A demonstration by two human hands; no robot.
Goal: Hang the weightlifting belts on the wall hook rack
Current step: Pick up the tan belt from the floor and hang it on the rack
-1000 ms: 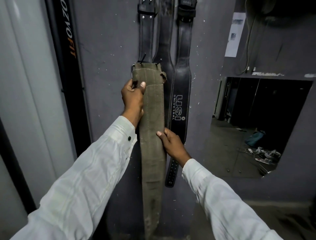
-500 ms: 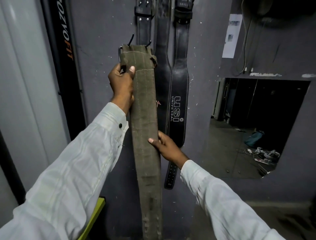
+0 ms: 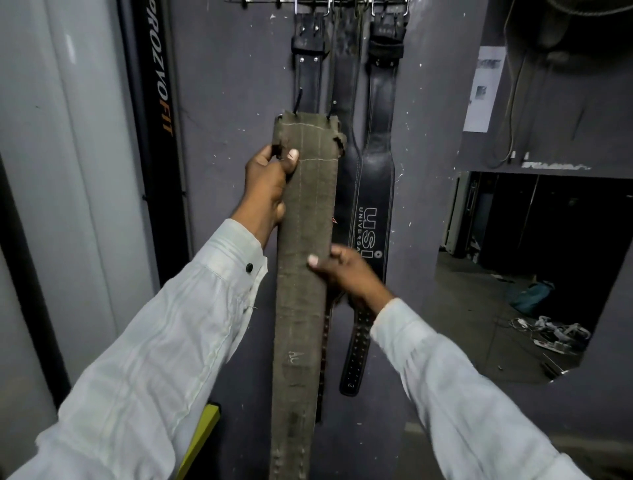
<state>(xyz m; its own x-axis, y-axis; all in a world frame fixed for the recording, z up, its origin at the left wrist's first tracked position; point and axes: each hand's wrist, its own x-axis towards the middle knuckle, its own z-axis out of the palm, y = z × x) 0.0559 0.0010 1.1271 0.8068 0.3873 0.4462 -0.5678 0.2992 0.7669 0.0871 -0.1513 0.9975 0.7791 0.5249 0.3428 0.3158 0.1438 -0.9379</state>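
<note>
An olive canvas weightlifting belt (image 3: 303, 308) hangs upright in front of the grey wall, held in both hands. My left hand (image 3: 267, 185) grips its left edge near the frayed top end. My right hand (image 3: 346, 274) pinches its right edge lower down. Behind it, black leather belts hang from the metal wall hook rack (image 3: 325, 4) at the top edge: a left one (image 3: 306, 68), a narrow middle one, and a right one (image 3: 376, 192) printed "USI UNIVERSAL". The olive belt's top end sits well below the hooks.
A black upright labelled "PROZVOFIT" (image 3: 156, 102) stands left of the belts beside a pale pillar (image 3: 51, 171). A wall mirror (image 3: 520, 270) at right reflects floor clutter. A paper notice (image 3: 483, 89) hangs above it. A yellow-green edge (image 3: 198, 442) shows at the bottom.
The view has tilted up, bringing the hook rack into sight. Both hands keep their grip on the olive belt, my right hand sitting a little higher along it.
</note>
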